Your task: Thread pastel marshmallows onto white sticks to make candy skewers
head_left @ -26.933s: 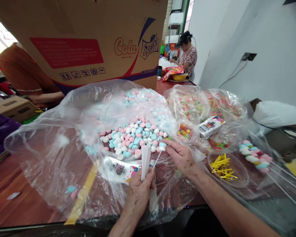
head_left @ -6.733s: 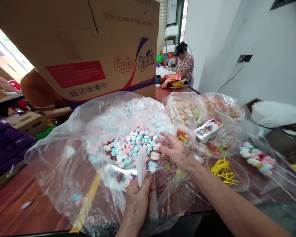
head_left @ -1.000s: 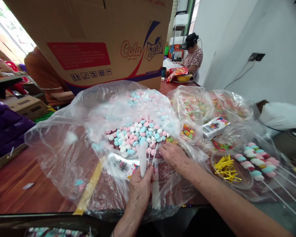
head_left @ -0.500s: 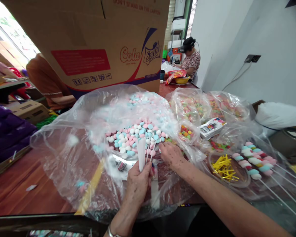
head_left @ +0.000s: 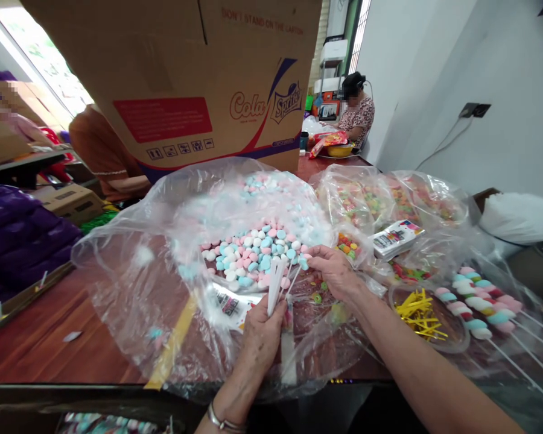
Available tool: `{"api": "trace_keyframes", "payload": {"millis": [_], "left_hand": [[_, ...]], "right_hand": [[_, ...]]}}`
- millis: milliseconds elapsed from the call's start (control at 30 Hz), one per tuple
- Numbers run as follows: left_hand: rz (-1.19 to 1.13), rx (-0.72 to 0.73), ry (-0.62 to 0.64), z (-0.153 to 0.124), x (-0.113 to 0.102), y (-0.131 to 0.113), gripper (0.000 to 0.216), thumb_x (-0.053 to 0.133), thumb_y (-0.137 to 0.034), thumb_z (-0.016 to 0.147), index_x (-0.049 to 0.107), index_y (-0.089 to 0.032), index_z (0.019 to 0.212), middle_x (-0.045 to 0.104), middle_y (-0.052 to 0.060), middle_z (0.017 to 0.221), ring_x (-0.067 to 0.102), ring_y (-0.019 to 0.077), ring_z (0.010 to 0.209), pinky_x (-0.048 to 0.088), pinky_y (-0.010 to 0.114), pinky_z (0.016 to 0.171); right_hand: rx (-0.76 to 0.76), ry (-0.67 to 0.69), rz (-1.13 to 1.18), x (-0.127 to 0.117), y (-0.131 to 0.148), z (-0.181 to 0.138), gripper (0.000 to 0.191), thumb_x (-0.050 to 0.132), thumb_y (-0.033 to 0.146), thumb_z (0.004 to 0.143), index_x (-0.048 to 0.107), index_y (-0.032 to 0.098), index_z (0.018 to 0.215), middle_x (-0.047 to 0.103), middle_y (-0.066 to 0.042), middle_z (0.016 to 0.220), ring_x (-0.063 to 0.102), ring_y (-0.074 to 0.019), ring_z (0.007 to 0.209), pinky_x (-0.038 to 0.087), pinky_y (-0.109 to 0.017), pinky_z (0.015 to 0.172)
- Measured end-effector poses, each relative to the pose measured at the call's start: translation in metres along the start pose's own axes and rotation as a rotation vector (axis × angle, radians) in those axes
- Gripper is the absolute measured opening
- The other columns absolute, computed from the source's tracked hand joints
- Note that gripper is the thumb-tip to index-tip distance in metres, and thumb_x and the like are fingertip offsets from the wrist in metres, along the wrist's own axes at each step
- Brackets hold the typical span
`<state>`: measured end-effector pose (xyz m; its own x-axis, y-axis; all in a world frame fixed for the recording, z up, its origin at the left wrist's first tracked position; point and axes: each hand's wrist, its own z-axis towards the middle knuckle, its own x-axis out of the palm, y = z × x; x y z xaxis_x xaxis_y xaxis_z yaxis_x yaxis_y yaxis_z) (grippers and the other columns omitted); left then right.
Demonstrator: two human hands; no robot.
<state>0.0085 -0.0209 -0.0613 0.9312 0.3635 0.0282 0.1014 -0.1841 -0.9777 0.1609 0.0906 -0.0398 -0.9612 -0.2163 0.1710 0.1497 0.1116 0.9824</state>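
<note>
The left hand (head_left: 263, 328) is closed around a bunch of thin white sticks (head_left: 275, 288), holding them upright just in front of the big clear plastic bag (head_left: 131, 283) spread on the wooden surface (head_left: 40, 343). The right hand (head_left: 337, 272) sits just beside them, its fingertips pinched on a blue marshmallow (head_left: 303, 263) at the tip of 1 stick that leans out of the bunch. Both hands are close together, right at the near edge of the heap of pink, blue and white marshmallows (head_left: 253, 256) lying in the open bag.

To the right, a shallow clear bowl (head_left: 457, 343) holds yellow twist ties (head_left: 419, 307), and beside it finished marshmallow skewers (head_left: 479, 298) lie in a row under plastic. Behind those are bags of coloured ring candy (head_left: 371, 202) with a small printed pack (head_left: 396, 236) resting on them. A large cardboard carton (head_left: 185, 84) stands at the back of the surface. Far off, another person (head_left: 357, 111) sits at the end by the white wall.
</note>
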Motion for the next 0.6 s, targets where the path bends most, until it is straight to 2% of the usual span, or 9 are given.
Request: {"api": "trace_keyframes", "payload": {"millis": [267, 400, 600], "left_hand": [[0.022, 0.06, -0.029, 0.0037, 0.0012, 0.0044, 0.019, 0.074, -0.034, 0.066, 0.073, -0.018, 0.075, 0.055, -0.004, 0.047, 0.05, 0.0147, 0.047, 0.033, 0.021, 0.042], [0.073, 0.096, -0.017, 0.0043, 0.001, 0.0032, 0.02, 0.073, -0.035, 0.068, 0.073, -0.017, 0.075, 0.059, -0.002, 0.052, 0.051, 0.0146, 0.05, 0.034, 0.021, 0.045], [0.091, 0.086, -0.015, 0.0044, 0.0001, 0.0012, 0.02, 0.074, -0.036, 0.068, 0.073, -0.017, 0.075, 0.057, -0.003, 0.049, 0.051, 0.0155, 0.049, 0.035, 0.021, 0.045]], "right_hand": [[0.023, 0.009, 0.148, 0.0006, 0.0011, 0.0013, 0.034, 0.081, 0.037, 0.056, 0.064, 0.017, 0.077, 0.066, 0.002, 0.07, 0.058, -0.0115, 0.057, 0.049, -0.023, 0.049], [0.001, 0.024, 0.141, -0.0015, -0.0006, 0.0028, 0.033, 0.08, 0.038, 0.059, 0.064, 0.017, 0.078, 0.068, 0.001, 0.073, 0.06, -0.0125, 0.06, 0.05, -0.024, 0.051], [-0.071, 0.086, 0.025, -0.003, -0.0075, 0.0034, 0.028, 0.075, 0.04, 0.068, 0.068, 0.018, 0.084, 0.068, 0.002, 0.072, 0.06, -0.0115, 0.059, 0.05, -0.024, 0.055]]}}
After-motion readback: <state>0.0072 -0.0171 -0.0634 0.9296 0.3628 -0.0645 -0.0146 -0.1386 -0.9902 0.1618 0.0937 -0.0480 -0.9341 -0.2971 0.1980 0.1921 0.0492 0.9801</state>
